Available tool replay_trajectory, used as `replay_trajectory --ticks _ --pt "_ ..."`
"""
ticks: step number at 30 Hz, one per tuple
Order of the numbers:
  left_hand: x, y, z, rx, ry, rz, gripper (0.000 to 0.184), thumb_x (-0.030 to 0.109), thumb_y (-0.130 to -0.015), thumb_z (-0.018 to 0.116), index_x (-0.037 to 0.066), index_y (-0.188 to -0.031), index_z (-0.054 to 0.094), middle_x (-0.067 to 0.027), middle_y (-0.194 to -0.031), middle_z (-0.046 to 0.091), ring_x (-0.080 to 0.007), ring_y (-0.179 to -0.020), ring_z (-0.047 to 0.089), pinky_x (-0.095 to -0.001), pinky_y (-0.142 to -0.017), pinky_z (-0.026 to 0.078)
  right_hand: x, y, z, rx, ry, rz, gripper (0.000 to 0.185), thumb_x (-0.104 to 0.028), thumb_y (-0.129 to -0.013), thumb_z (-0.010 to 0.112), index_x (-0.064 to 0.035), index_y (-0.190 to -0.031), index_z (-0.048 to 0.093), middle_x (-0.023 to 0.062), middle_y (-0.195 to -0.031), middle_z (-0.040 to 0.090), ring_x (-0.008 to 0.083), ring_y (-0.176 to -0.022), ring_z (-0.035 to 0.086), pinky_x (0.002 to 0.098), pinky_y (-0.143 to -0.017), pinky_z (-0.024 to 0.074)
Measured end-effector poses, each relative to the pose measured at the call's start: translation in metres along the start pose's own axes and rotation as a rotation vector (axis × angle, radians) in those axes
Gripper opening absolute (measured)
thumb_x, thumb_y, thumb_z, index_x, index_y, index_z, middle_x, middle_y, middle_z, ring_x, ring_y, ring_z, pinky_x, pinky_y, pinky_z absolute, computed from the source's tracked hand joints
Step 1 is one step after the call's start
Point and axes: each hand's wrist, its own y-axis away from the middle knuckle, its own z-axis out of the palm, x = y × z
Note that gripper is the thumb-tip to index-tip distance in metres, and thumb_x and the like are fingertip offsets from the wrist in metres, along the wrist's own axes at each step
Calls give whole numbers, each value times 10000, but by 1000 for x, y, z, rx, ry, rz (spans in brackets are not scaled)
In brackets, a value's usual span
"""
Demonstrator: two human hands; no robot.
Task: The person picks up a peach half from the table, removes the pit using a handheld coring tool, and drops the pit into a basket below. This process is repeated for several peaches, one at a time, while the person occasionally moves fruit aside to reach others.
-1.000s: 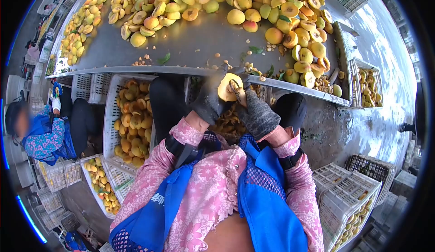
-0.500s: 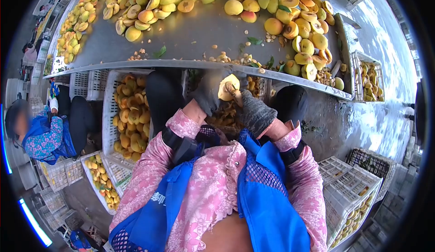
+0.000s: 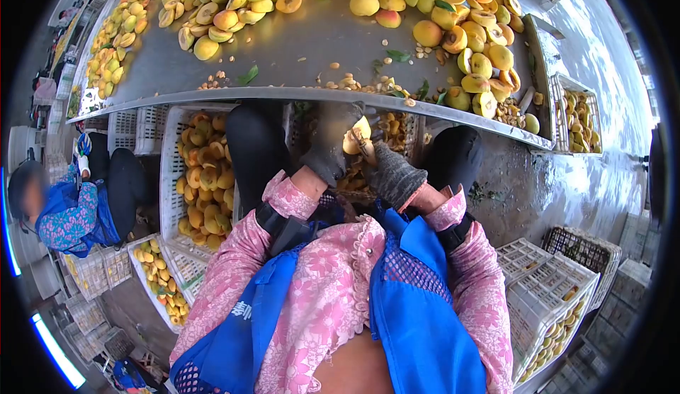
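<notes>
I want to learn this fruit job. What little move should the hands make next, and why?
Perhaps the right hand should gently turn the small tool against the fruit piece: the tool sits at the fruit's pale flesh, and the left hand holds the piece. I can't tell whether a pit is inside.

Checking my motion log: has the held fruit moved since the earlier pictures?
Yes, the held fruit has shifted slightly, away from the table edge.
</notes>
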Motion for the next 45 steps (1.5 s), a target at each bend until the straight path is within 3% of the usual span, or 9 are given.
replay_trajectory --ticks 6,11,19,23,26,29,35,43,45 --pt "-24 9 3 81 -132 119 343 104 -761 544 -6 -1085 530 -153 -1076 565 -266 -1014 530 -352 -903 391 -1 2 2 49 422 -513 255 -88 -742 591 -7 -950 467 165 -755 535 313 -722 546 373 -631 433" --pt "-61 7 -4 1 -142 330 340 116 -756 551 -6 -1073 537 -150 -1062 578 -256 -991 549 -338 -893 402 -30 -1 -12 -282 -363 286 215 -90 -779 547 -29 -978 493 135 -749 545 265 -723 550 360 -638 436" --pt "-27 4 -10 -281 630 -220 283 81 -812 486 -27 -1068 539 -143 -1030 597 -212 -957 576 -312 -864 439 1 -4 -4 -377 -150 -321 182 -153 -837 512 -100 -1011 509 19 -747 549 156 -615 549 256 -480 433" --pt "-34 6 -10 -307 493 -126 266 67 -820 478 -30 -1058 545 -144 -1016 599 -211 -950 576 -316 -854 449 -23 -1 -14 -454 -994 552 289 -196 -784 595 -39 -1022 549 68 -730 587 159 -637 574 288 -531 457" --pt "-29 3 -14 -362 361 -3 276 83 -828 474 -29 -1073 536 -139 -1023 595 -207 -941 577 -323 -849 453 6 -2 -1 -503 -631 257 297 -205 -802 589 -57 -1052 529 33 -721 568 122 -625 556 263 -488 439" --pt "-31 3 -16 -349 232 47 278 76 -823 489 -23 -1079 531 -133 -1036 590 -205 -924 581 -323 -841 455 -11 -1 -16 -552 -1153 611 267 -198 -811 584 -59 -1033 532 35 -725 572 103 -626 555 245 -488 443" --pt "-35 6 -8 -161 48 224 304 207 -874 477 -31 -1055 528 -142 -1033 574 -212 -948 550 -336 -843 439 10 1 5 -386 -1075 376 241 -172 -800 593 -39 -994 539 26 -775 581 93 -656 565 205 -534 452" --pt "-91 12 13 -39 669 -185 321 203 -868 485 4 -1120 492 -93 -1069 554 -190 -975 531 -315 -884 413 -13 12 11 -257 -1403 413 260 -164 -789 595 -22 -997 532 25 -732 574 85 -585 538 194 -487 419" --pt "-56 10 -2 -136 -384 259 318 217 -877 471 7 -1114 503 -87 -1065 554 -180 -973 532 -301 -878 413 4 15 2 -258 -1540 407 262 -177 -788 595 -17 -985 529 21 -676 559 81 -505 512 187 -426 390"
